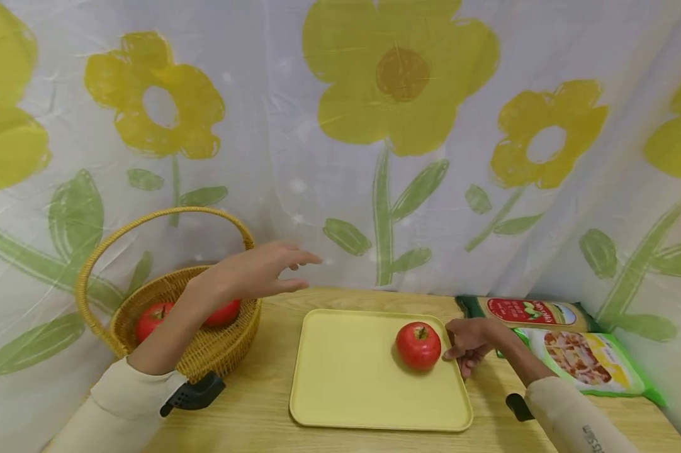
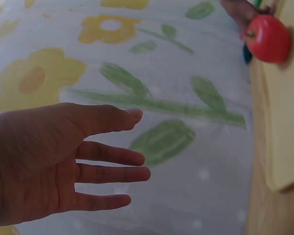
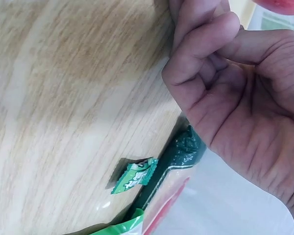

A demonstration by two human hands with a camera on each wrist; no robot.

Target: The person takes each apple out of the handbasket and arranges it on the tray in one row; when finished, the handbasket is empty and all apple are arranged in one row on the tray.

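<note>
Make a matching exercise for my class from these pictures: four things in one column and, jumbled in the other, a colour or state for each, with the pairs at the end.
1. Left hand
2. Right hand
3. Basket
4. Tray

A. Flat, pale yellow
B. Raised, holding nothing
C. Woven, with red apples inside
D. Gripping the tray's edge

Pairs: 1-B, 2-D, 3-C, 4-A

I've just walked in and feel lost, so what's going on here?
A person's right hand grips the right rim of a yellow tray, where a single red apple sits near that side. The left hand is raised in the air, holding nothing. On the left, a handled wicker basket holds at least two more apples. Two plastic food packs lie to the right of the tray, with a small green-wrapped candy near them.
</note>
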